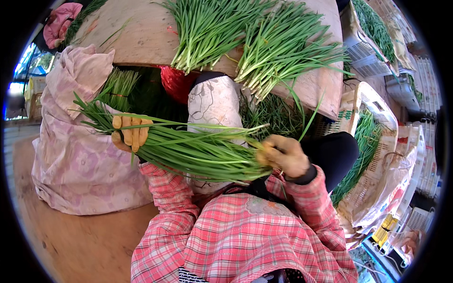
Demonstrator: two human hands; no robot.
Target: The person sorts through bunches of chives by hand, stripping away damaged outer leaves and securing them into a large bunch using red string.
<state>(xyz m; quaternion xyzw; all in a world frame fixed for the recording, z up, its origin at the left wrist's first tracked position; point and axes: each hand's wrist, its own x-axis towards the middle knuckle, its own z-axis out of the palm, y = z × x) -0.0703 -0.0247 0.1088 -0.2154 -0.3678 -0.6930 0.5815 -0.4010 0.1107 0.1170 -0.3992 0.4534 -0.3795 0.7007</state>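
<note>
A long bunch of garlic chives lies across my lap, leaf tips to the left and pale cut ends to the right. My left hand is wrapped round the leafy part, fingers curled over the top. At the stem end my right hand is closed, slightly blurred, with yellowish leaf bits at its fingertips. Beyond them, two loose heaps of chives, a left heap and a right heap, rest on a wooden board. A patterned pale cloth covers my knee beneath the bunch.
A flowered cloth drapes at the left, beside a tied chive bundle. Red plastic hangs under the board. Crates of greens, including a white crate, line the right side. Another person's pink sleeve shows at far left.
</note>
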